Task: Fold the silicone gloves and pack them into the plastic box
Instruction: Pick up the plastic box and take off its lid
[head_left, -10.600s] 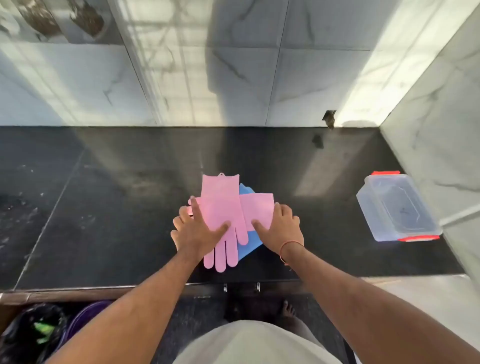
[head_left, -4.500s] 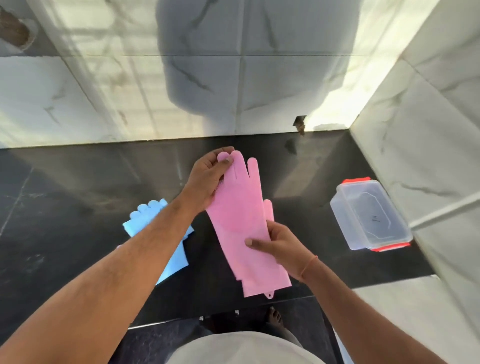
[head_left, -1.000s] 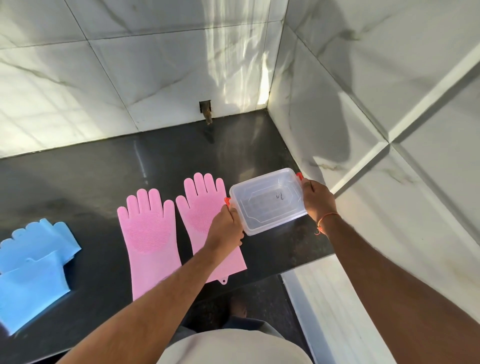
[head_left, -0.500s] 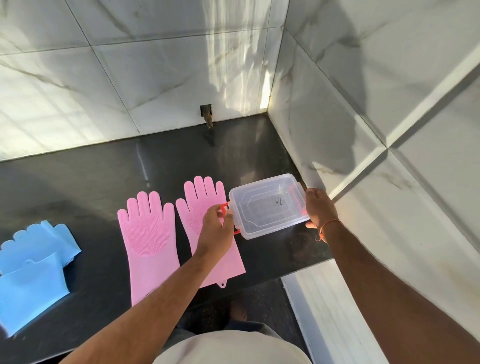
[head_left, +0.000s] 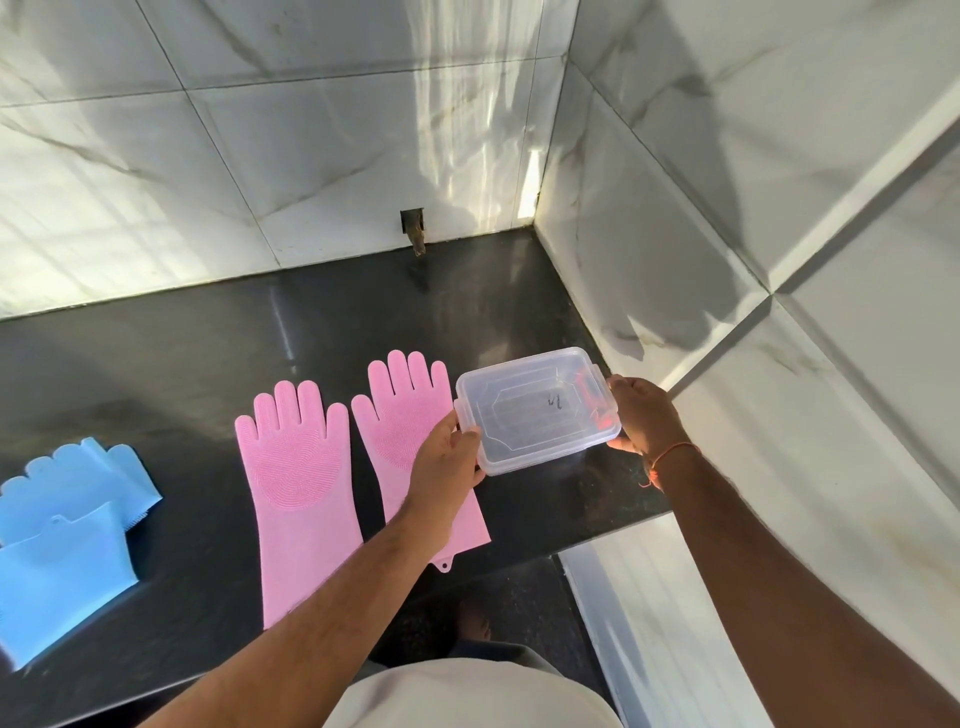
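Observation:
A clear plastic box with red clips and its lid on is held between both hands at the right end of the black counter. My left hand grips its left end and my right hand its right end, beside a red clip. Two pink silicone gloves lie flat, palms up, fingers pointing away: one in the middle, the other partly under my left hand and forearm. Blue gloves lie at the far left, one folded over.
White marble walls close the counter at the back and at the right, forming a corner. A small dark hole sits low in the back wall. The counter's front edge runs just below the pink cuffs; floor and a foot show beneath.
The pink gloves, earlier handled, now lie flat. Over the last second both hands kept hold of the box; the red clip on its left end, lifted half a second ago, no longer shows.

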